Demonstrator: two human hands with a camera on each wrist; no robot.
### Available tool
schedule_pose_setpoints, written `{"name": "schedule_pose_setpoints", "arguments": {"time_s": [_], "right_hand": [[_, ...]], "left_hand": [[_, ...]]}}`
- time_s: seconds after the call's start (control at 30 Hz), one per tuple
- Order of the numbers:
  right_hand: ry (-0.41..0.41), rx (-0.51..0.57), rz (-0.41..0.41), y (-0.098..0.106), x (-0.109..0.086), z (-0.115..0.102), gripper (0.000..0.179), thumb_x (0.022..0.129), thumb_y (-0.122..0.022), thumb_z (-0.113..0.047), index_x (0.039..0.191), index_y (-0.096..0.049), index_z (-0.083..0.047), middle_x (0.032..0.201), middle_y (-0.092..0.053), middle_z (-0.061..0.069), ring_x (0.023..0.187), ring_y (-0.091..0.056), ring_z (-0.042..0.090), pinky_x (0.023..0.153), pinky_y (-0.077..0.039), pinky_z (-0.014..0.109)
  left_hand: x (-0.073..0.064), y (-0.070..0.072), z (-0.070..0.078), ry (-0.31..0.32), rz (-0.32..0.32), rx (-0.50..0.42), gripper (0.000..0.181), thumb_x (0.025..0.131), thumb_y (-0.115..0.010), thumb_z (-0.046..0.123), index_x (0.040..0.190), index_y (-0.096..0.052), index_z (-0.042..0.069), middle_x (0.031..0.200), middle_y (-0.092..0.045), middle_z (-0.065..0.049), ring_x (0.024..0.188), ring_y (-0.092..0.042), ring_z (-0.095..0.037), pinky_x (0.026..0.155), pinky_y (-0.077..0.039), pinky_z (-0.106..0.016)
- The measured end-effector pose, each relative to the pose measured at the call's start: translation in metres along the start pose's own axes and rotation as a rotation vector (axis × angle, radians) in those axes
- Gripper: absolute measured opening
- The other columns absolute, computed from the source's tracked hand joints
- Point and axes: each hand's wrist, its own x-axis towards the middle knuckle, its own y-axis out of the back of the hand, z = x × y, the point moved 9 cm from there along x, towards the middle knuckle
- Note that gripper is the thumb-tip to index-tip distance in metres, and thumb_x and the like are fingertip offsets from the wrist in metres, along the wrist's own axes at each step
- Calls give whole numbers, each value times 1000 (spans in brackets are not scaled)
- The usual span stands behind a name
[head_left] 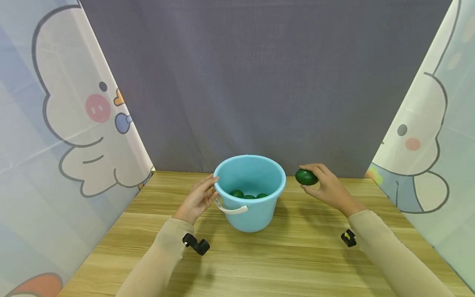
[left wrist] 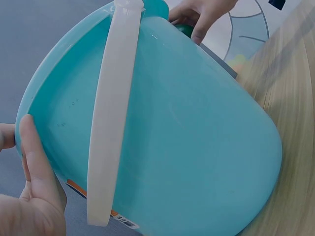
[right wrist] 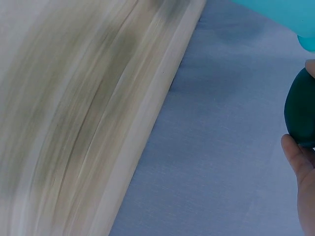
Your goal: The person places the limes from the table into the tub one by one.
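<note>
A light blue bucket stands upright on the wooden table, its white handle hanging down on the near left side. My left hand grips the bucket's left rim, with fingers on both sides of the edge in the left wrist view. To the right of the bucket, my right hand pinches a smooth, dark green avocado between thumb and fingers, above the table at about rim height. Inside the bucket lie several similar green avocados, partly hidden by the near wall.
The wooden table reaches back to a grey curtain. Cartoon-printed cloths hang along the left and right sides. A label is stuck on the bucket's outside. Each wrist carries a small black mount.
</note>
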Motion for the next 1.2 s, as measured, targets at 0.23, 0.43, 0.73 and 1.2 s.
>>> {"name": "schedule_pose_setpoints", "arguments": {"time_s": [0.23,0.43,0.73,1.2], "right_hand": [[4,3,-3,1,1,-3,66,74,-88,-2,133,-58,-1,124,-56,17,107,-59,29,79,-59,43],[11,18,-5,1,3,-5,67,74,-87,-1,135,-58,-3,125,-56,16,106,-59,28,79,-60,44],[4,28,-14,2,4,-8,67,76,-88,-6,136,-57,-5,127,-55,15,108,-59,26,81,-60,40],[23,28,2,4,8,-14,68,75,-88,-7,136,-58,-5,128,-55,14,111,-58,26,86,-58,30]], "left_hand": [[0,0,0,2,-2,0,54,101,-63,13,150,-41,9,109,-57,-7,74,-62,-5,61,-56,-9],[0,1,0,2,1,-3,56,101,-63,14,151,-40,10,110,-57,-7,74,-62,-6,61,-56,-9],[1,0,0,0,-5,11,55,101,-63,14,151,-40,9,112,-56,-8,75,-61,-6,61,-56,-9],[0,0,0,3,-1,9,54,101,-63,14,150,-41,9,113,-55,-9,74,-61,-5,61,-56,-9]]}}
